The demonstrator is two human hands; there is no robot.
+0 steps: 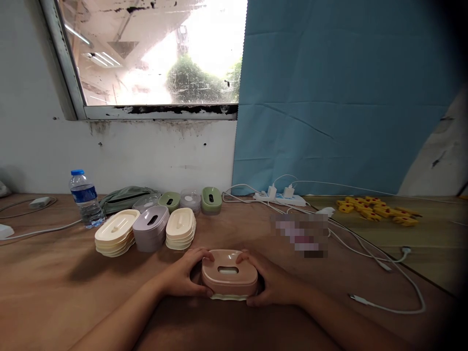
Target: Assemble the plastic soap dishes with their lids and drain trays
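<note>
So you're at a brown tabletop (47, 278) pushed up against a scuffed white wall (164, 156), with a grubby window (120, 68) at upper left and a big blue cloth (329, 97) hanging over the right half. Far right, a yellowish wooden surface (431, 248) meets yours, with a heap of yellow pieces (376, 209) on it.

The pink cover (229, 278), slot on top, is right in front of you, with a cream piece (229, 296) peeking out underneath. Your left hand (190, 275) is curled round one end and your right hand (265, 280) grips the other, fingers over the top, thumbs low. Can't tell if it's touching the table.

Past your left hand you've got a lilac stack (149, 229) between two cream stacks, then green pieces, clear pieces, a grey-green pouch (126, 195) and a water bottle (84, 200). Over on your right it's cable city: white cables (387, 311) sprawl from a power strip (283, 199), past a pixelated patch I can't make out.
</note>
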